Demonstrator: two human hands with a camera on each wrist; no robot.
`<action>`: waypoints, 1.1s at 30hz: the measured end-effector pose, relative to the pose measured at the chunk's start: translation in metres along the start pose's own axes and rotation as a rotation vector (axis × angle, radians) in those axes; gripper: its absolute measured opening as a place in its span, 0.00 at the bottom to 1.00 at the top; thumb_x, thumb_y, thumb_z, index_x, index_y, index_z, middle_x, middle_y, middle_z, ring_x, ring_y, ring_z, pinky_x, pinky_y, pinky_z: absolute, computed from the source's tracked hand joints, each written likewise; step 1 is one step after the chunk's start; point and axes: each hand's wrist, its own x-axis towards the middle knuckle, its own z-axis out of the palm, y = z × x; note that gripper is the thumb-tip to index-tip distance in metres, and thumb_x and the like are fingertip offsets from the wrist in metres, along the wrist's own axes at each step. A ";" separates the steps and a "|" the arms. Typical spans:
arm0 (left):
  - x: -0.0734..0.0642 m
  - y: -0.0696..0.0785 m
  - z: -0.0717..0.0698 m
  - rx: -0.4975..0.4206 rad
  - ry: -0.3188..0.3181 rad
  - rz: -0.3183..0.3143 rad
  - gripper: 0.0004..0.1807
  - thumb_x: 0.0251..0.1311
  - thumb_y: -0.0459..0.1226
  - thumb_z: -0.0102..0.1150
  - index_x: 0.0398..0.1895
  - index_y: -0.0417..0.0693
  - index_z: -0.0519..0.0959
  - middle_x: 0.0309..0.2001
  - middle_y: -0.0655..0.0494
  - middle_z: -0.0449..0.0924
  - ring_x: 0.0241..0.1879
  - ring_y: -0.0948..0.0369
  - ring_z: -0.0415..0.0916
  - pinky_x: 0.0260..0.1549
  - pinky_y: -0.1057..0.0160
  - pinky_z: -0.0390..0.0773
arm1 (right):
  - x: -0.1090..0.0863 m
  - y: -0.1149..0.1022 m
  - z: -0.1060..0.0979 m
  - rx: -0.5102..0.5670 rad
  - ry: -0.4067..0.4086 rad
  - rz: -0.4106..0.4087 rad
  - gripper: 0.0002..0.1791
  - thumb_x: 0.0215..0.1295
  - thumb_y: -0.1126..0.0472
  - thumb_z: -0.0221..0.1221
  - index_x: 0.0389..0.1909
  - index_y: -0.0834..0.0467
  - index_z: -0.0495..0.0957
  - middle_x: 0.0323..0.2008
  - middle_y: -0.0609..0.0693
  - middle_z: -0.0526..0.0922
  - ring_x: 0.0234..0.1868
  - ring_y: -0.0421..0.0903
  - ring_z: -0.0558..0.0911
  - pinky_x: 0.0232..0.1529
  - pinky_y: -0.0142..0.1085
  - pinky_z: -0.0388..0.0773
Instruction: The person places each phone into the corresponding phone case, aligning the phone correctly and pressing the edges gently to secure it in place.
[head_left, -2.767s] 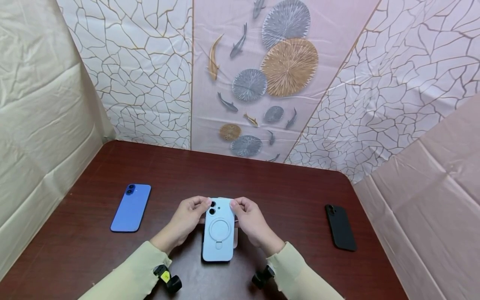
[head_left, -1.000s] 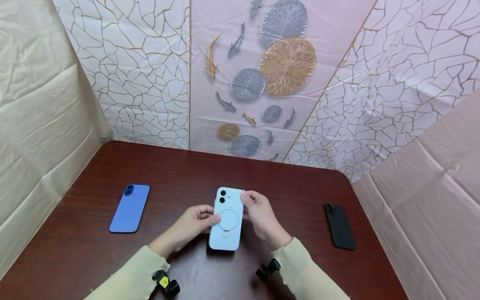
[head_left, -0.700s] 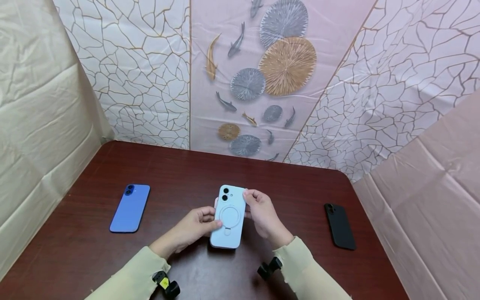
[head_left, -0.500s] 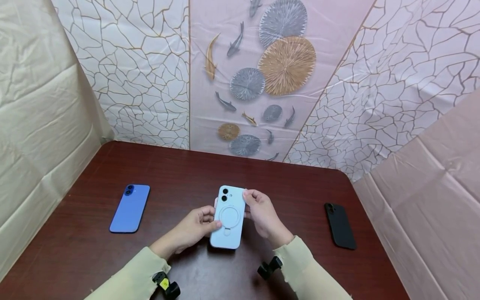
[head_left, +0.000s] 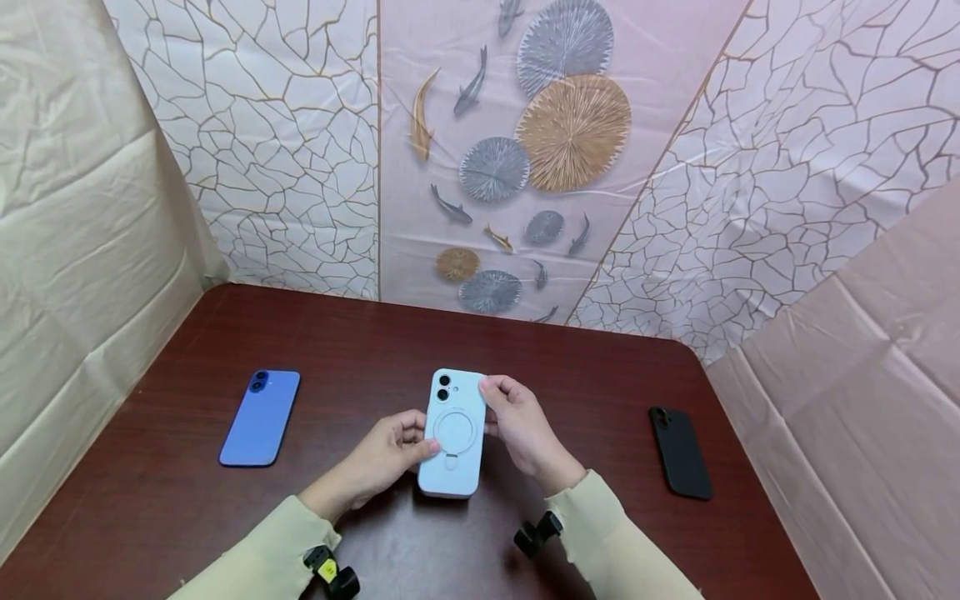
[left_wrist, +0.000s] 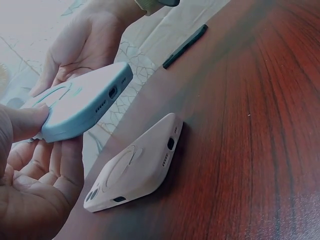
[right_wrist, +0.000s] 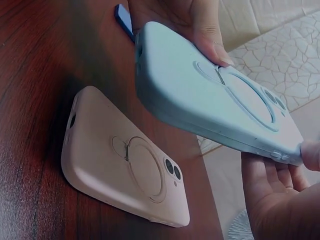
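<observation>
A phone in a light blue case (head_left: pixel 452 471), with a ring stand on its back, is held above the table between both hands. My left hand (head_left: pixel 378 458) grips its left edge, thumb on the back and fingers beneath. At the upper right corner, near the side buttons, my right hand (head_left: pixel 525 429) pinches it with thumb and fingers. A phone in a pale pink case (right_wrist: pixel 110 165) lies back-up on the table below, clear in both wrist views; in the head view the light blue one covers it.
On the table's left lies a blue phone (head_left: pixel 260 421), back-up. A black phone (head_left: pixel 681 454) lies near the right edge of the dark red-brown table (head_left: pixel 570 358). Patterned cloth (head_left: pixel 300 167) hangs behind the table's far edge.
Since the earliest frame, the light blue phone has come up and farther away. My left hand has slid from its top corner down its left edge. Lately it shifted slightly left.
</observation>
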 end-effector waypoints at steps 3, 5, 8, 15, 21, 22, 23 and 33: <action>0.001 0.000 -0.001 0.012 0.008 0.004 0.12 0.64 0.30 0.59 0.46 0.30 0.72 0.37 0.44 0.82 0.36 0.58 0.80 0.34 0.61 0.81 | -0.001 0.001 0.000 -0.016 -0.006 0.008 0.21 0.72 0.47 0.53 0.51 0.61 0.75 0.44 0.56 0.82 0.40 0.47 0.83 0.39 0.40 0.80; 0.001 0.000 -0.002 0.020 0.016 0.007 0.12 0.64 0.31 0.60 0.45 0.31 0.72 0.37 0.45 0.82 0.36 0.58 0.80 0.34 0.61 0.81 | -0.001 0.002 0.000 -0.031 -0.010 0.011 0.22 0.72 0.46 0.53 0.51 0.62 0.75 0.44 0.56 0.82 0.41 0.47 0.82 0.40 0.41 0.81; 0.001 0.002 -0.004 0.033 0.030 0.005 0.12 0.63 0.32 0.60 0.45 0.33 0.73 0.36 0.46 0.81 0.35 0.58 0.80 0.34 0.60 0.81 | -0.003 0.003 0.000 -0.059 -0.019 0.010 0.24 0.71 0.45 0.52 0.53 0.62 0.74 0.45 0.56 0.81 0.41 0.46 0.82 0.41 0.42 0.81; 0.002 0.002 -0.006 0.030 0.052 -0.001 0.11 0.64 0.33 0.60 0.45 0.34 0.73 0.37 0.46 0.81 0.36 0.56 0.80 0.36 0.56 0.81 | -0.007 0.008 0.001 -0.099 -0.043 0.027 0.27 0.70 0.42 0.53 0.52 0.62 0.74 0.43 0.56 0.81 0.41 0.49 0.81 0.41 0.44 0.81; 0.004 0.001 -0.008 0.001 0.093 -0.011 0.12 0.64 0.33 0.60 0.45 0.34 0.73 0.37 0.46 0.81 0.36 0.57 0.80 0.37 0.56 0.81 | -0.013 0.013 0.006 -0.105 -0.075 0.017 0.26 0.71 0.44 0.53 0.50 0.65 0.75 0.39 0.55 0.80 0.39 0.49 0.81 0.40 0.44 0.81; 0.004 0.001 -0.008 -0.004 0.098 -0.010 0.12 0.64 0.33 0.60 0.45 0.34 0.72 0.37 0.46 0.81 0.36 0.57 0.80 0.37 0.57 0.81 | -0.014 0.014 0.007 -0.104 -0.076 0.019 0.25 0.71 0.45 0.53 0.50 0.65 0.75 0.38 0.55 0.80 0.38 0.49 0.80 0.40 0.44 0.81; 0.005 0.001 -0.009 -0.009 0.102 -0.010 0.12 0.64 0.32 0.60 0.45 0.34 0.72 0.36 0.46 0.81 0.36 0.57 0.80 0.36 0.57 0.81 | -0.016 0.015 0.007 -0.106 -0.080 0.019 0.25 0.71 0.45 0.53 0.50 0.66 0.75 0.37 0.55 0.80 0.38 0.49 0.80 0.39 0.44 0.81; 0.006 0.002 -0.012 -0.043 0.137 0.022 0.15 0.64 0.33 0.60 0.47 0.30 0.71 0.36 0.48 0.80 0.34 0.60 0.79 0.36 0.60 0.81 | -0.023 0.023 0.010 -0.111 -0.131 0.020 0.23 0.74 0.48 0.51 0.49 0.66 0.75 0.40 0.54 0.81 0.38 0.46 0.82 0.39 0.43 0.81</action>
